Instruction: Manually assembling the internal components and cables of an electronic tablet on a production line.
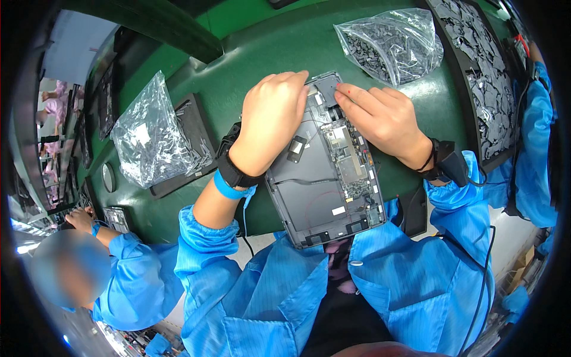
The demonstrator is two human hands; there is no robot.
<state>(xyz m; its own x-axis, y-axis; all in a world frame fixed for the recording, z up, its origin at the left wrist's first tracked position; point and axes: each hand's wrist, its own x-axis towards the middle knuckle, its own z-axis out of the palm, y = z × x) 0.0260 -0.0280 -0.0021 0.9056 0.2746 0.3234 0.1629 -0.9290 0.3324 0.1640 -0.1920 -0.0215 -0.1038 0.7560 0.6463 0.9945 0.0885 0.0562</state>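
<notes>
At far left, a co-worker in a blue sleeve (128,282) works with hands (80,219) near a small device (117,219) on the green table (267,53). One round, dark-rimmed disc (108,177) lies beyond. Next comes the first of two clear plastic bags (148,137), holding dark pieces and overlapping the first of two black trays (195,119).

At center, one opened tablet (315,163) sits at the table's near edge, directly before the person. Its long axis runs from the wearer toward the far side, the far end leaning slightly left. One circuit board (352,160) lines its right side; one small dark part (296,149) rests left of it.

The left hand (273,113), fingers curled narrow, covers the tablet's upper left edge; its grip cannot be told. The right hand (380,116) sets close-held fingertips at the upper right corner, partly blocking that edge; whether it pinches anything cannot be told.

Beyond the right hand lies the second bag (395,47), filled with dark pieces. The second tray (462,95), full of gray-black pieces, flanks it, with another worker's blue sleeve (537,131) at far right.
</notes>
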